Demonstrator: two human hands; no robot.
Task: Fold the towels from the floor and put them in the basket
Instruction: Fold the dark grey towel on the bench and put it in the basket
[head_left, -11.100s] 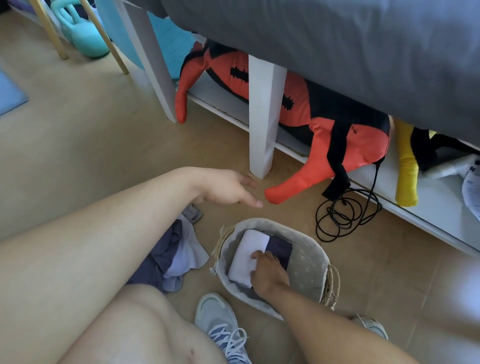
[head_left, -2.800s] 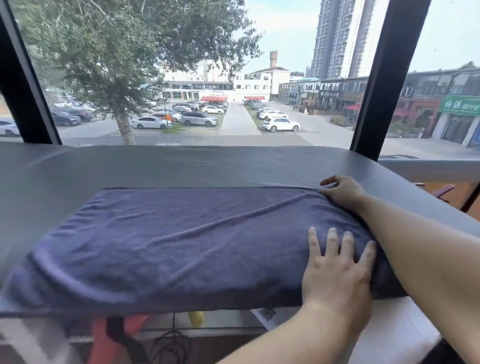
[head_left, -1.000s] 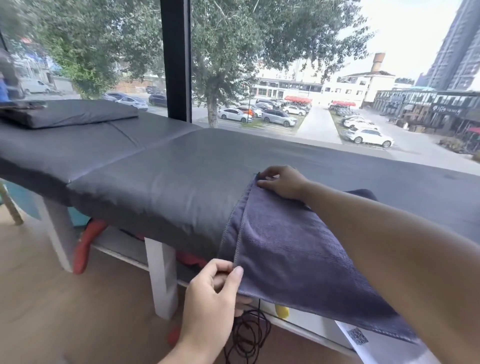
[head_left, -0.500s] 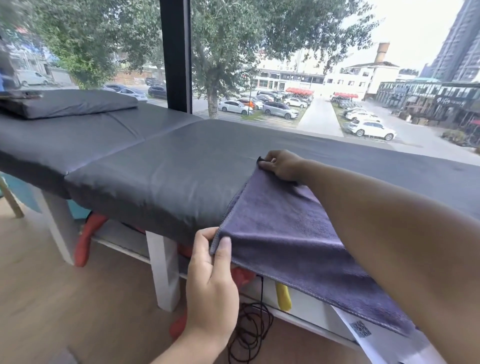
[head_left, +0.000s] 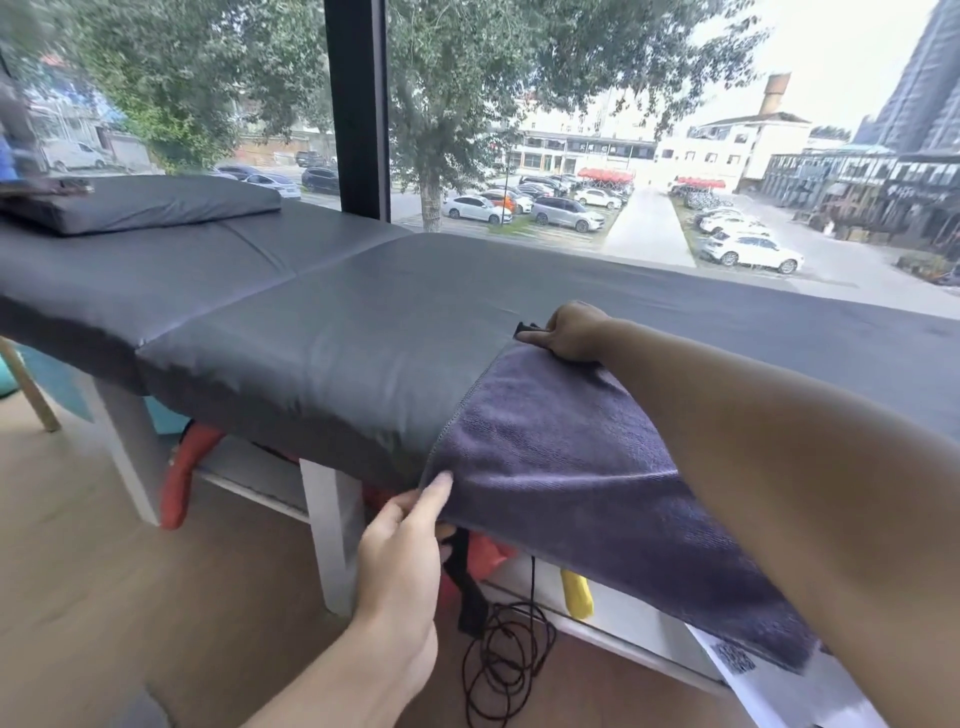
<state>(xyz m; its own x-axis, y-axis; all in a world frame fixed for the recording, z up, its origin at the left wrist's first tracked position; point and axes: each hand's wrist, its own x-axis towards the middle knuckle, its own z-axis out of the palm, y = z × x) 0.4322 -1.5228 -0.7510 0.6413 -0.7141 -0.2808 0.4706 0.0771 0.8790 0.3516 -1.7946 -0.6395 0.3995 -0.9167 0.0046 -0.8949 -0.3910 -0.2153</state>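
Towel (head_left: 561, 457): lying folded across the bed (head_left: 322, 332), near edge hanging over the bed's front, left edge running between both hands.
Open room: bare bed stretching left of both hands.
Left hand (head_left: 402, 551): pinching the near-left corner, fingers lying on top, thumb under.
Right hand (head_left: 569, 332): curling fingers on the far-left corner, pressing it to the bed.

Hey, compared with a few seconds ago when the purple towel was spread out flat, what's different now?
The purple towel has been folded over, so it now covers only the right part of the grey padded table. The left hand went from pressing flat on it to pinching its near corner at the table edge; the right hand now pinches the far corner. The towel stays on the table, with the black cable below.
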